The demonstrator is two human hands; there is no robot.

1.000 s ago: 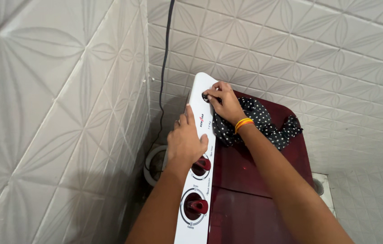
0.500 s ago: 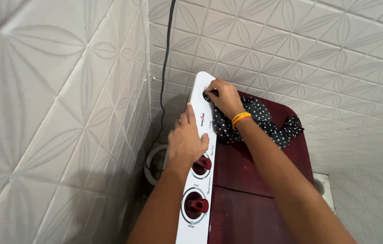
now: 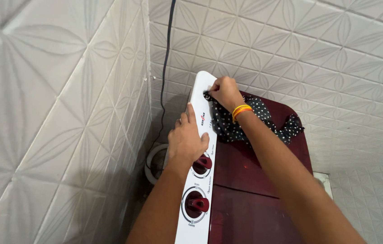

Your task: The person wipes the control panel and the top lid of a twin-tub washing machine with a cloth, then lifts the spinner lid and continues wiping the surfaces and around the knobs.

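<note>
Two bare hands work on a washing machine's white control panel [image 3: 199, 180], set in a tiled corner. At the panel's far end, the right hand [image 3: 225, 94] pinches its fingers closed around a small dark knob [image 3: 206, 95]. Nearer, the left hand [image 3: 185, 143] rests flat, fingers loosely spread, gripping nothing, just above two red dials. Behind the right wrist, black polka-dot cloth [image 3: 263, 119] lies on the maroon lid [image 3: 254, 180].

small dark printed label [image 3: 202, 119] on white control panel [image 3: 199, 212], beside thumb
</note>
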